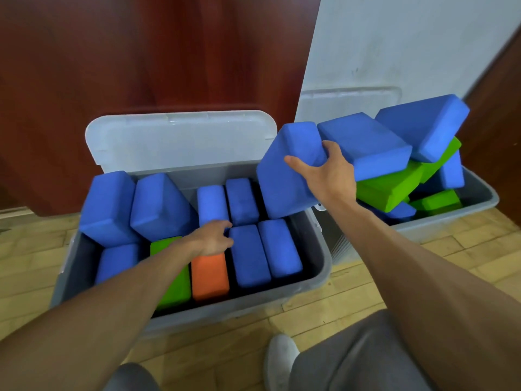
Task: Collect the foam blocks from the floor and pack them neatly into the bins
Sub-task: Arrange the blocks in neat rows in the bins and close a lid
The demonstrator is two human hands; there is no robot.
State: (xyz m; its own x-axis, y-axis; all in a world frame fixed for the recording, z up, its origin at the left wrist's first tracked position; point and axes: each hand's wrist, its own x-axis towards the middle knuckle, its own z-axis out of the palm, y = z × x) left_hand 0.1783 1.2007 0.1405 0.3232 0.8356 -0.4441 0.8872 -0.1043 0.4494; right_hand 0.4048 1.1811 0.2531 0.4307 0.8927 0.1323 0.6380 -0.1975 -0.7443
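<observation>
Right hand [327, 170]: we find it clamped on a tilted blue foam block [284, 176], thumb spread on the near face, fingers hooked over the upper edge. The block is held above the gap between the two bins, its lower corner over the left bin's [324, 266] right rim.

Left hand [211, 238]: inside the left bin, palm down on the far end of an orange block [210, 277], fingers bent into the gap beyond it. We cannot tell whether it grips.

Around the left hand: a green block [176, 289] touches the orange one at nine o'clock; two blue blocks [248, 255] lie side by side at three o'clock; two more [211, 203] lie at twelve. Two blue blocks [108, 207] lean at ten o'clock, rising above the rim.

At two o'clock from the right hand, the right bin [479, 198] holds a loose heap of blue and green blocks [389, 184] piled over its rim.

Each bin's lid [180, 136] stands open behind it. Both bins sit on a wooden floor [366, 292].
</observation>
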